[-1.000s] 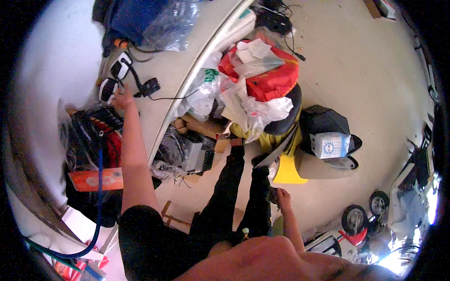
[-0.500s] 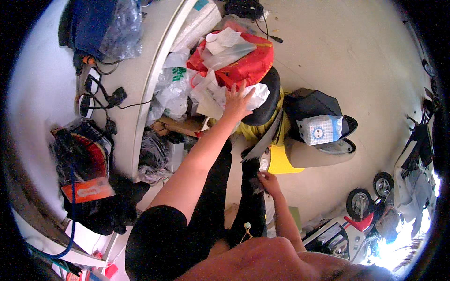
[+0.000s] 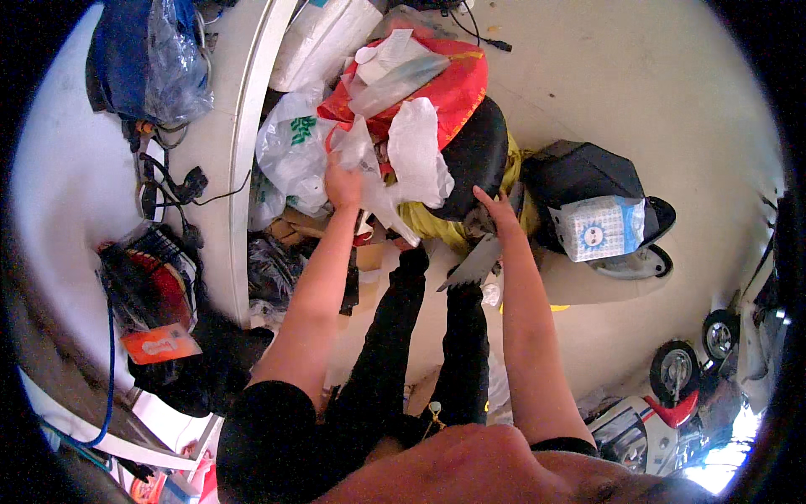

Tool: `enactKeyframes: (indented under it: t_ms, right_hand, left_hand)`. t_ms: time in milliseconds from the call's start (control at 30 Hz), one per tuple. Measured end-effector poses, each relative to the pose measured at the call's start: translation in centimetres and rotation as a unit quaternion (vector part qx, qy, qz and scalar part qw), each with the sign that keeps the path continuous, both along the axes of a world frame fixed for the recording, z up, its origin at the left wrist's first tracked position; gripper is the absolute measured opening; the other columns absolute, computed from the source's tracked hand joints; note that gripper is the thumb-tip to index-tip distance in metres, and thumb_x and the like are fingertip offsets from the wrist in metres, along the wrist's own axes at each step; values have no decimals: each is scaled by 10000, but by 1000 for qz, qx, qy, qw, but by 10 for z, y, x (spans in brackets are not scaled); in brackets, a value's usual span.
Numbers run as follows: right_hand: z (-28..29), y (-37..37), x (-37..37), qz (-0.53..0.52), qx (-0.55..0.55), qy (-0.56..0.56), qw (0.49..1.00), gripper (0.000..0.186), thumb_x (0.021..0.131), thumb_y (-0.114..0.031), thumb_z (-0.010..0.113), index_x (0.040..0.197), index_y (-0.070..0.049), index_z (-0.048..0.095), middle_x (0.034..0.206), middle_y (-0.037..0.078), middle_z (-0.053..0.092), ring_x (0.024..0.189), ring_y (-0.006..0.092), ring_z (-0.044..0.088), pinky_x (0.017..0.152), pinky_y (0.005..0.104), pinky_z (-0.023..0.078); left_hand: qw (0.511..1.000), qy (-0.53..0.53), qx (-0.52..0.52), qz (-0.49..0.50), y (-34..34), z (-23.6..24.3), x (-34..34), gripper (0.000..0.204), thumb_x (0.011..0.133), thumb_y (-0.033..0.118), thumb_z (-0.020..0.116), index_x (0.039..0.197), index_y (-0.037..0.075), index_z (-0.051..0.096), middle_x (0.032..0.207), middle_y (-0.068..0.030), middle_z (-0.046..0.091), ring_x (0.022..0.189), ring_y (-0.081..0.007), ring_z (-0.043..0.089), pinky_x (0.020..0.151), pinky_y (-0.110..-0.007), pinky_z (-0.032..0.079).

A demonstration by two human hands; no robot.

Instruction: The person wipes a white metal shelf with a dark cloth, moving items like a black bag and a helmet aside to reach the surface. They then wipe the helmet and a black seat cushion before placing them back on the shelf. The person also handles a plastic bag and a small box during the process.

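My left hand (image 3: 342, 186) is closed on a crumpled white plastic bag (image 3: 378, 189), whose lower end trails toward my feet. My right hand (image 3: 499, 212) reaches to the edge of a black rounded seat (image 3: 473, 160), thumb and finger apart. A grey strip with a jagged end (image 3: 472, 267) hangs just below it; part of the strip is hidden behind the hand. Between my hands, a sheet of white crumpled paper (image 3: 415, 147) lies against a red bag (image 3: 463, 92). Clear plastic bags with green print (image 3: 290, 139) are bunched left of my left hand.
Yellow cloth (image 3: 424, 220) surrounds the seat's base. To the right stands a black box-shaped object (image 3: 579, 181) with a blue-and-white pack (image 3: 600, 231) against it. A white ledge (image 3: 248, 101) runs along the left. Wheeled vehicles (image 3: 675, 371) stand at the lower right.
My left hand has drawn back left from the white paper, taking the plastic bag. My right hand has risen from near my leg to the seat. The view has shifted slightly.
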State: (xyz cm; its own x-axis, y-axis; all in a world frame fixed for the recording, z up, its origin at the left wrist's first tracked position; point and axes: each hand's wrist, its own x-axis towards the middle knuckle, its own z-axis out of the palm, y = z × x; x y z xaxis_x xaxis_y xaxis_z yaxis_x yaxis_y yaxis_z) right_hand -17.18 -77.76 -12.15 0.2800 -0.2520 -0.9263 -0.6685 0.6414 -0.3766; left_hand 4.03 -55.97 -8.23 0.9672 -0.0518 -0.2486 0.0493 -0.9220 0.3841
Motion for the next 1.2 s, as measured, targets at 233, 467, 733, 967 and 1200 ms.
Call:
enactKeyframes:
  t_ms: [233,467,733,967,1200]
  right_hand:
    - [20,10,-2,34,59,-33,997,879,619,-443,753,1241,38,360,1136,159,511,1001,244,525,847,357,426]
    - [28,48,-36,-69,145,-57,985,579,701,-330,717,1145,-38,487,1014,51,578,879,205,552,759,328,442]
    - [122,52,-47,-69,22,-157,985,451,734,-242,696,1085,-21,520,989,46,591,864,163,550,786,298,436]
    - [240,61,-52,50,-6,-152,987,362,730,-101,690,1038,5,534,974,77,612,875,154,569,818,281,449]
    - [323,38,-100,-3,121,-183,976,518,684,-182,726,1116,1,505,1030,70,582,930,165,545,847,307,419]
  left_hand:
    - [979,-136,-2,-149,43,17,-12,799,626,294,726,1263,-16,357,1230,-254,379,1134,-411,357,954,-479,275]
    - [910,58,-129,-389,-62,55,-98,617,727,363,649,1230,65,452,1262,-189,380,1153,-371,358,955,-456,287]
    - [904,347,-250,15,-32,32,-101,564,811,492,513,1145,38,528,1174,-158,489,1071,-323,466,917,-407,347]
    - [534,665,-410,322,18,69,-159,634,809,585,434,1165,65,501,1096,-83,576,934,-247,578,852,-405,451]
    - [432,635,-550,328,2,137,-191,616,813,574,446,1164,73,519,1156,-76,550,1021,-242,532,901,-391,404]
